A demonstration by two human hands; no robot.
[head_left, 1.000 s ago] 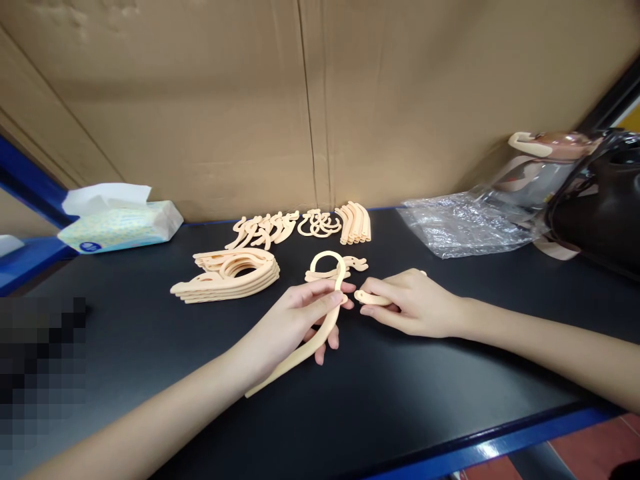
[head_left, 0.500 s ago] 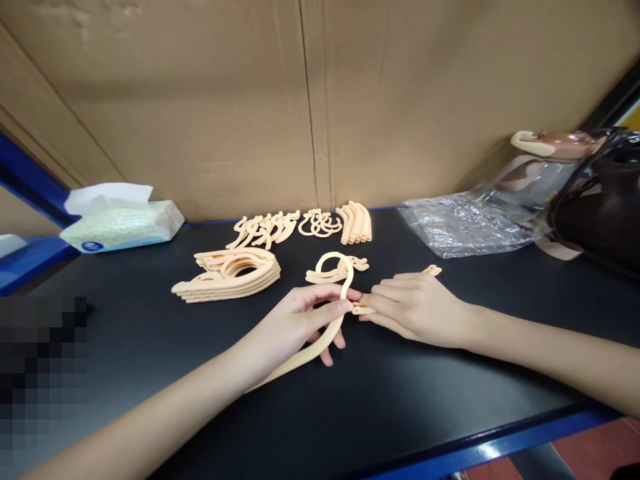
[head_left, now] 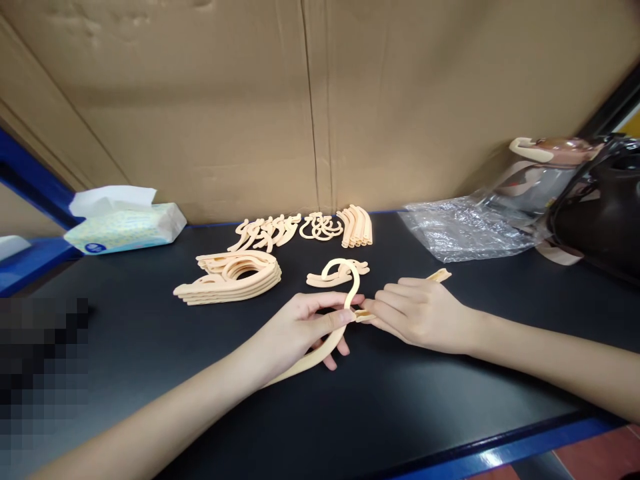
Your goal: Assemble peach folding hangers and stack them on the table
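My left hand [head_left: 309, 321] pinches a cream hanger hook [head_left: 355, 281] between thumb and fingers. A curved hanger arm [head_left: 313, 359] runs from the hook's base down to the left, under my wrist. Close by on the right, my right hand [head_left: 423, 312] is closed around another cream hanger arm [head_left: 441, 275]. One end of that arm sticks out past the knuckles; the other end shows by my left fingertips, almost at the hook's base. Whether the two parts are joined there I cannot tell. Behind the hook lie a few loose hanger arms [head_left: 325, 279].
Stacked folding hangers [head_left: 227, 288] sit left of my hands. Along the back lie piles of curved parts [head_left: 267, 231], hooks [head_left: 320, 227] and tubular arms [head_left: 356, 225]. A tissue pack [head_left: 125, 227] stands back left, clear plastic bags [head_left: 470, 227] and a dark brown object [head_left: 595, 207] right.
The hook has turned slightly and shifted a little to the right with my left hand. The arm in my right hand has rolled, showing its hollow side at the outer end.
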